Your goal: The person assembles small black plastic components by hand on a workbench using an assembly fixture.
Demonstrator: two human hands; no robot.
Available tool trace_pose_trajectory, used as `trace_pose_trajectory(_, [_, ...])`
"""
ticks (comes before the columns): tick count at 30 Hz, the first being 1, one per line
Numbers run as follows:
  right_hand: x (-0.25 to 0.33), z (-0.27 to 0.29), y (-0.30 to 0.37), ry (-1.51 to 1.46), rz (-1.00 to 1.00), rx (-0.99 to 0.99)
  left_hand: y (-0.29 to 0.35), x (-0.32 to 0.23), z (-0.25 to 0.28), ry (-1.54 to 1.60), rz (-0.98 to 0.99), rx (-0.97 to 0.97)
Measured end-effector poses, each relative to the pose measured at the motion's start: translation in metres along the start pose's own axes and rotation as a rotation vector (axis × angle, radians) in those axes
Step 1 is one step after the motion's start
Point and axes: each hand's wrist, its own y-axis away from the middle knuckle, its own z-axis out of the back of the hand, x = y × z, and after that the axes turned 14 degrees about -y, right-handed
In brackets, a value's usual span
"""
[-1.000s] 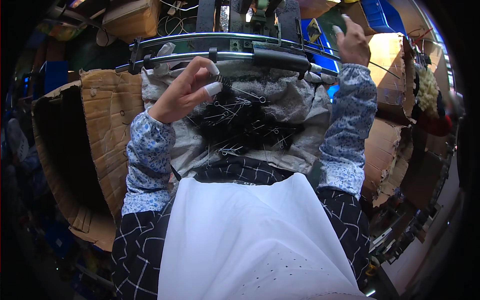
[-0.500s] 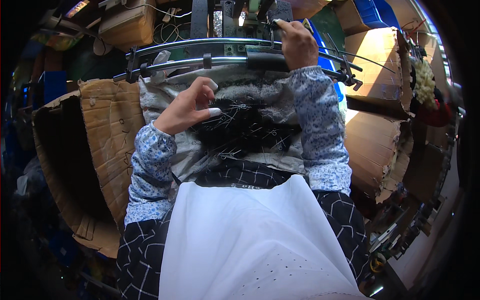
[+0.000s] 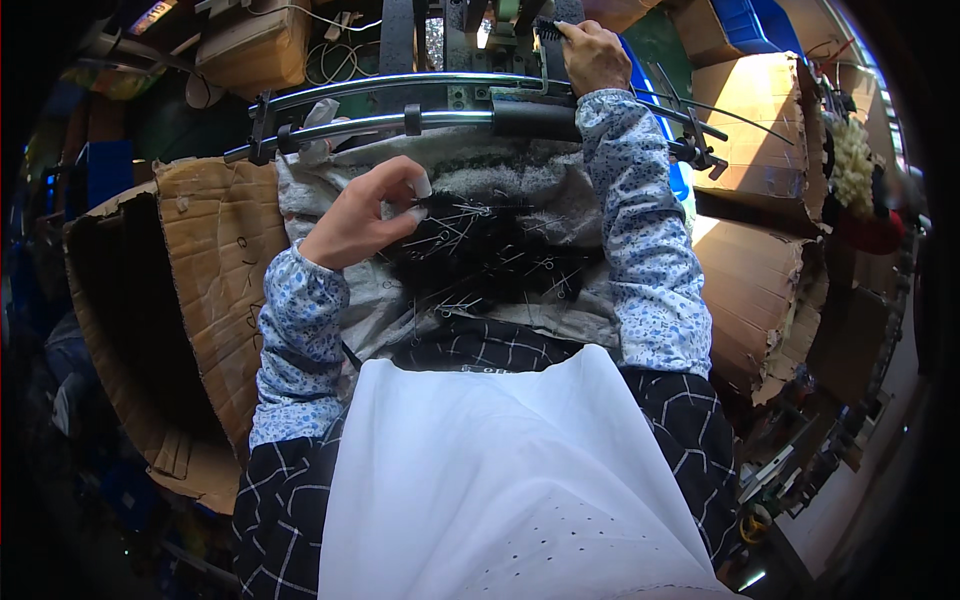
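One bristly black piece (image 3: 548, 31) sits pinched in our right hand (image 3: 598, 62), best kept steady beside the machine (image 3: 455, 55); whether our curled left fingers (image 3: 422, 184) hold anything, we cannot tell.

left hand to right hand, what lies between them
In the head view, a grey sheet and two chrome rails, the nearer one with a black cylinder, lie between left hand and right hand.

One left hand (image 3: 365, 215) and one right hand (image 3: 598, 60); two flowered sleeves (image 3: 303, 325); one white apron (image 3: 470, 440); one small black brush (image 3: 547, 30); two chrome rails (image 3: 400, 80); at least four cardboard boxes (image 3: 215, 240); several looped wire pins (image 3: 484, 211), too jumbled to count exactly.
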Motion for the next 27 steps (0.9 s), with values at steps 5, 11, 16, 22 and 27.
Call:
trace_pose_trajectory(5, [-0.007,-0.005,-0.007,-0.022,-0.026,0.140,-0.001,-0.010,0.005,-0.016,0.054,0.012])
trace_pose_trajectory(11, [-0.002,0.012,0.009,0.054,-0.137,0.085,0.005,0.001,0.007,0.261,-0.153,-0.235])
trace_pose_trajectory(16, [0.012,0.004,0.008,-0.003,-0.138,0.074,0.003,-0.003,0.011,0.168,-0.142,-0.226])
trace_pose_trajectory(22, [0.053,-0.009,-0.003,-0.028,-0.150,0.122,0.003,-0.005,0.015,0.152,-0.145,-0.248])
trace_pose_trajectory(27, [0.058,-0.005,-0.003,0.026,-0.163,0.145,0.004,-0.005,0.018,0.135,-0.154,-0.254])
